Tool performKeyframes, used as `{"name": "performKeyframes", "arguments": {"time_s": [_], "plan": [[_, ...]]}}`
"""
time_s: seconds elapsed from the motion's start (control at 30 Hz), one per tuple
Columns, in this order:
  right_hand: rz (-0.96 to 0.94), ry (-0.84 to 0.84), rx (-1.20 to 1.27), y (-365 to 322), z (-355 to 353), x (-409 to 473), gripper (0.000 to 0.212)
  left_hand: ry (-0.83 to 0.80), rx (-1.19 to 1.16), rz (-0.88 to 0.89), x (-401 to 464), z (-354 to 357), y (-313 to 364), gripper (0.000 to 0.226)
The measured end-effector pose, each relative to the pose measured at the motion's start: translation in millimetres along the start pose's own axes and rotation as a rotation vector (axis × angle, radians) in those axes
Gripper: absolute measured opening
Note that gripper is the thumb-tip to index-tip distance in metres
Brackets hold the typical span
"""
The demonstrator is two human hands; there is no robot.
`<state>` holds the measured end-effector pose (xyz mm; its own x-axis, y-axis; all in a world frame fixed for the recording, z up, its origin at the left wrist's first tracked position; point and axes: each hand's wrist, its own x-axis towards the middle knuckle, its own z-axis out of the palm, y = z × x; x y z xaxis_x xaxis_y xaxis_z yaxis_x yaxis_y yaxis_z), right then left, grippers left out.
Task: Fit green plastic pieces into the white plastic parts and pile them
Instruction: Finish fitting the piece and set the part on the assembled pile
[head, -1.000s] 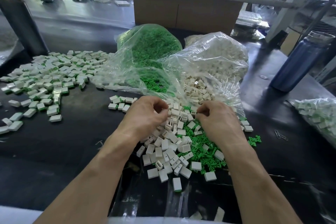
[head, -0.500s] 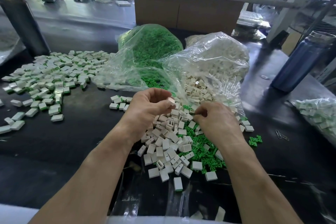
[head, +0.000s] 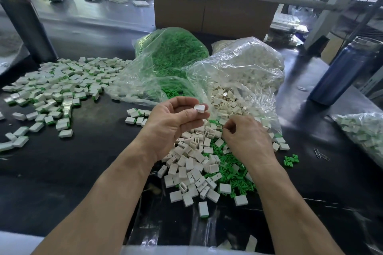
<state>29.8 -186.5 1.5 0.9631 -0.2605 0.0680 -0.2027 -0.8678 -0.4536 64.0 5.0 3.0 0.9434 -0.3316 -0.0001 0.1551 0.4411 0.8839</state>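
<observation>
The left hand (head: 172, 122) has come up off the heap since a moment ago and now hangs above it with a single white part (head: 199, 108) pinched between thumb and fingers (head: 187, 101); the right hand (head: 246, 138) has stayed low over the same heap, its fingers curled in tight, and I cannot tell whether they have anything in them.

The black desk (head: 83, 172) takes up most of the room in front of the person. At its far edge stands a big cardboard box (head: 211, 8), and in front of that two clear plastic bags lie side by side and touching: the bag of green pieces (head: 172, 56) on the left, the bag of white parts (head: 246, 66) on the right, its mouth open toward the person with parts spilling out. Off to the left spreads the wide pile of finished pieces (head: 56, 87), white with green edges showing. Right under the hands sits the mixed heap (head: 205, 163), white parts on its left side and loose green pieces (head: 234, 178) on its right. At the right edge of the desk lies another clear bag of finished pieces (head: 364, 132), and behind it stands a blue bottle (head: 339, 72). A small cluster of green bits (head: 291, 160) lies apart from the heap, with a paper clip (head: 320, 154) just beyond.
</observation>
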Motion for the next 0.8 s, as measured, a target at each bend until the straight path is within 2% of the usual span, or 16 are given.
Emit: {"name": "performKeyframes", "arguments": {"time_s": [0.2,0.33,0.47,0.8], "plan": [[-0.064,0.103,0.200,0,5,-2,0.008,0.018,0.130,0.054,3,-4,-3,0.019],[-0.047,0.109,0.506,-3,6,-5,0.007,0.016,0.123,0.060,3,-5,-4,0.017],[-0.026,0.041,0.829,-9,3,-8,0.004,0.017,0.132,0.071,3,-4,-5,0.017],[-0.108,0.021,1.038,-9,10,-7,0.006,-0.006,0.407,0.135,0,0,-9,0.018]]}}
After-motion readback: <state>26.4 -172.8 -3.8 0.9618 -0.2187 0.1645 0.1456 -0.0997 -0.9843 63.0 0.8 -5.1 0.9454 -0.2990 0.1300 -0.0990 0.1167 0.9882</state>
